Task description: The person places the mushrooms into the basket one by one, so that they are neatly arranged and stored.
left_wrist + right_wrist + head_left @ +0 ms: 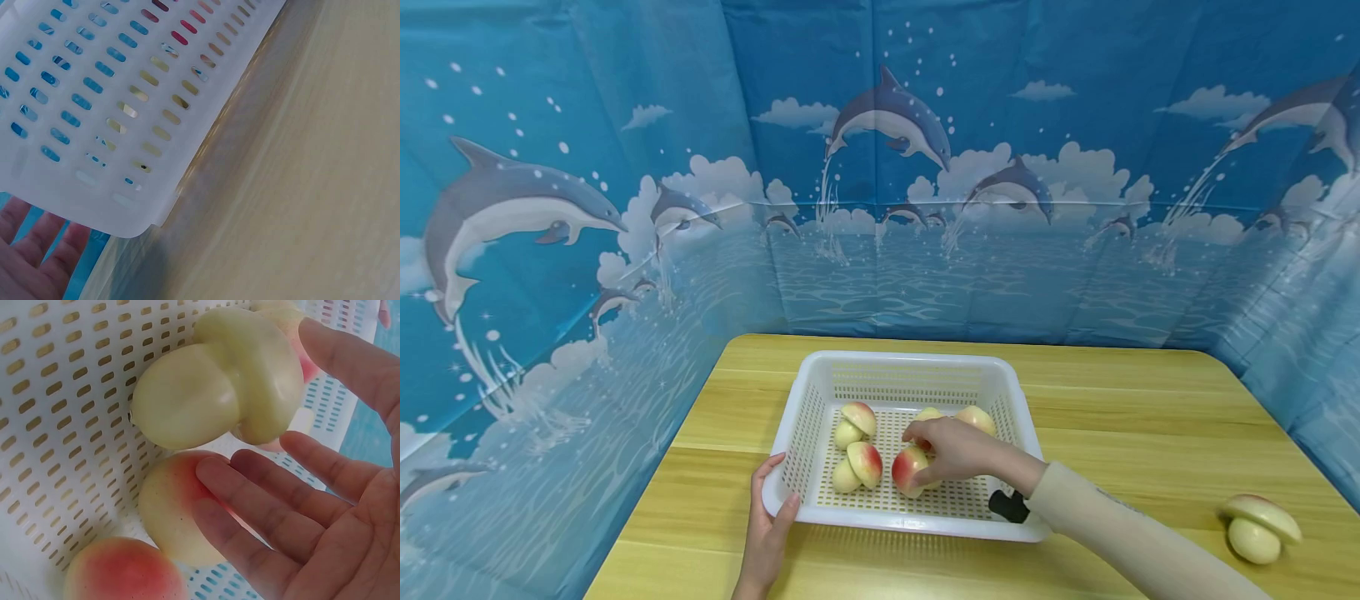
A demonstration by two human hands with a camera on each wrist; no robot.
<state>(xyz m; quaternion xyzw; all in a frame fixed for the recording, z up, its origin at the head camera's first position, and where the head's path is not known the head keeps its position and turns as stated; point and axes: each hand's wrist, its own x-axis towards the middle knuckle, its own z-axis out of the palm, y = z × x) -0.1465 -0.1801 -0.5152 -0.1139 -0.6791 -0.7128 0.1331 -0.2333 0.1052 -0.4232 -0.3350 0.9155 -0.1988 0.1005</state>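
A white slotted plastic basket (910, 523) stands on the table with several mushroom-shaped pieces inside, pale with reddish caps. My left hand (765, 521) holds its near left corner, thumb by the front rim and fingers along the side; in the left wrist view the fingers pass behind the basket. My right hand (958, 450) reaches in over the front right part. Its thumb and fingers are spread about a mushroom (187, 394), whose cap lies near the thumb and index tips. Other mushrooms (125, 575) lie below the fingers. Two mushrooms (865, 464) sit at the basket's left.
One more mushroom (1255, 540) lies outside the basket, at the right of the wooden table (1112, 392). A black piece (1009, 506) sits at the right wrist, over the basket's front right. Dolphin-print curtains (880, 275) stand behind the table and at its sides.
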